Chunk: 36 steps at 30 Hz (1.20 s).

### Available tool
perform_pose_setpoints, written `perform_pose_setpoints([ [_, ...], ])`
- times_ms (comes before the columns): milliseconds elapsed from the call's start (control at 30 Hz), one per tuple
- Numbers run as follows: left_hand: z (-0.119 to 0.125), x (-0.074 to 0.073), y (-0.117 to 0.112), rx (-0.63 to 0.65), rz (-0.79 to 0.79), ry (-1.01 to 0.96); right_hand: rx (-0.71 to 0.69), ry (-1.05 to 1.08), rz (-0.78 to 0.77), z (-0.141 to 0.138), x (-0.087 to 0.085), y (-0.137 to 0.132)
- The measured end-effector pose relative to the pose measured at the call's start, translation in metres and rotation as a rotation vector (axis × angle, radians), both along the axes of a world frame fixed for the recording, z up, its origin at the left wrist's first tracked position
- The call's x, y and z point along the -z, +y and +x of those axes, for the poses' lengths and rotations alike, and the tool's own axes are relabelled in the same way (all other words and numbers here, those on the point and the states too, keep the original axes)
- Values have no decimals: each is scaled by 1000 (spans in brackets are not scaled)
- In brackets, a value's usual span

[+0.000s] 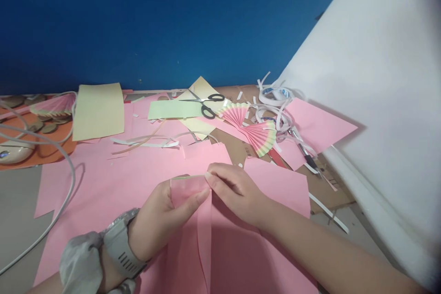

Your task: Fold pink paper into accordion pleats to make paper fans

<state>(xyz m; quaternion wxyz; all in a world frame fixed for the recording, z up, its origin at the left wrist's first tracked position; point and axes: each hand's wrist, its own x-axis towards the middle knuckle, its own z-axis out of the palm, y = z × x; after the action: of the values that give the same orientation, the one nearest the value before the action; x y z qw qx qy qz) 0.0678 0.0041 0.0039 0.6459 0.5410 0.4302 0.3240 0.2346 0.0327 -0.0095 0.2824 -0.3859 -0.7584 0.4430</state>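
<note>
Between my two hands is a folded pink paper with a pale yellow-green line along its top edge. My left hand, with a grey watch and a grey scrunchie on its wrist, is closed on the paper, the thumb lying across its front. At the paper's right end, the fingers of my right hand pinch the top corner. Pink sheets lie under both hands, and a long pink flap hangs down below the grip. Beyond the hands rests a pleated pink paper bow with yellow-green edges.
Black-handled scissors lie on a light green strip. A yellow sheet stands left, near a computer mouse and its cable. Curled white strips and a pen are right, beside a white panel.
</note>
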Motion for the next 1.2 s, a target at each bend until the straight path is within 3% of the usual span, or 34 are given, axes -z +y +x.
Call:
perform_pose_setpoints([
  [333,-1,3,-1,-92,61,90,-43,-3,19,0,-3,-2],
  [567,-4,4,-2,-80,97,212,-104,-20,-40,1,-6,-1],
  [900,-1,4,-4,-125,69,221,-40,-38,31,-1,-4,-2],
  [1067,-4,8,-5,-236,148,265,-27,-17,10,-1,-4,0],
  [1200,-5,9,-4,-234,92,292,4,-34,47,-2,-3,-1],
])
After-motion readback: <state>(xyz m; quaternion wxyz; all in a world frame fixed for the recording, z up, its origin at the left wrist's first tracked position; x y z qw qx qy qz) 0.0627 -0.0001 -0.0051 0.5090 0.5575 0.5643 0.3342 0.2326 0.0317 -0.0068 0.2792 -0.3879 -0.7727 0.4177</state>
